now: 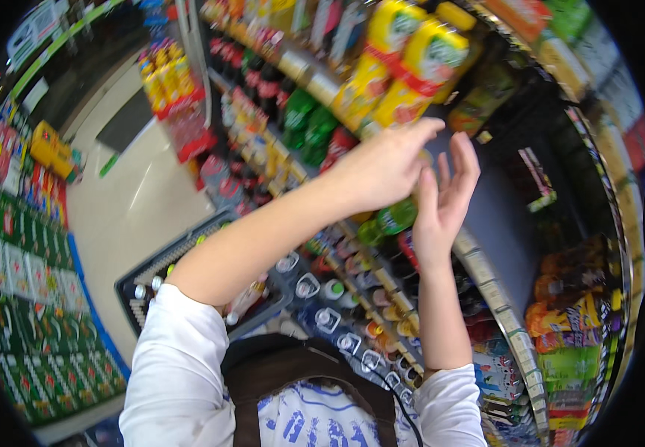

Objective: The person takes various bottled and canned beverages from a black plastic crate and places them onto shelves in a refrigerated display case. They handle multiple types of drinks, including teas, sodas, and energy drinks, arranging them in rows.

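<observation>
Both my hands are raised in front of a shelf, close to each other. My left hand reaches across from the left with a finger stretched out; its other fingers are partly hidden. Beside it, my right hand is turned up, thumb and fingers apart, with nothing plainly held. Just beyond my left fingertips, yellow drink cartons stand on the shelf, bound with red bands. Below the hands, green bottles show on a lower shelf. Motion slightly blurs the hands.
A dark shelf board runs to the right of my hands. Near my left elbow stands a grey crate holding bottles. Stacked green cartons line the left side, with a tiled floor between. Bagged snacks hang at right.
</observation>
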`<state>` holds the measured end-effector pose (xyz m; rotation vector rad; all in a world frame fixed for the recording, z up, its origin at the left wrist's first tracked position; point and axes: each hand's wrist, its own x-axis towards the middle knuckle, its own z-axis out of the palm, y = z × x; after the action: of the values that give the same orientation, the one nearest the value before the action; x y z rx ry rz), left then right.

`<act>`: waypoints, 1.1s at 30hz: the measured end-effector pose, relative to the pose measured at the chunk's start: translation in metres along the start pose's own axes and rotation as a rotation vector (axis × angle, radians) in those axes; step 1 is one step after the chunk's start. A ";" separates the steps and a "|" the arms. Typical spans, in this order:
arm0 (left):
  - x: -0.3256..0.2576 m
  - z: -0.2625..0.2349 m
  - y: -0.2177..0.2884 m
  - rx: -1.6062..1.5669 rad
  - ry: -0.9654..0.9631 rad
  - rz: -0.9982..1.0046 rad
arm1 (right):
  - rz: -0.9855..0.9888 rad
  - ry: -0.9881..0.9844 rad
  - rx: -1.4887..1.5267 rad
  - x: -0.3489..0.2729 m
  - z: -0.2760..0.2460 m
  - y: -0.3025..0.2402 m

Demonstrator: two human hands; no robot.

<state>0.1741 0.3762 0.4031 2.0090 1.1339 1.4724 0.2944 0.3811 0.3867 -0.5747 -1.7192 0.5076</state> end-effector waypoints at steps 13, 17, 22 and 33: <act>-0.378 -0.025 -0.148 0.598 0.141 -0.926 | 0.563 -0.979 0.029 -0.318 0.170 0.089; -0.404 -0.018 -0.164 0.646 -0.070 -1.094 | 0.641 -1.146 -0.001 -0.363 0.195 0.109; -0.411 -0.024 -0.196 0.528 -0.065 -1.198 | 0.756 -1.289 0.003 -0.378 0.188 0.098; -0.413 -0.019 -0.220 0.681 -0.275 -1.084 | 0.875 -1.154 0.144 -0.377 0.170 0.109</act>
<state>0.0275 0.1750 0.0065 1.3532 2.2488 0.2627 0.2095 0.2266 -0.0034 -1.0379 -2.3839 1.8369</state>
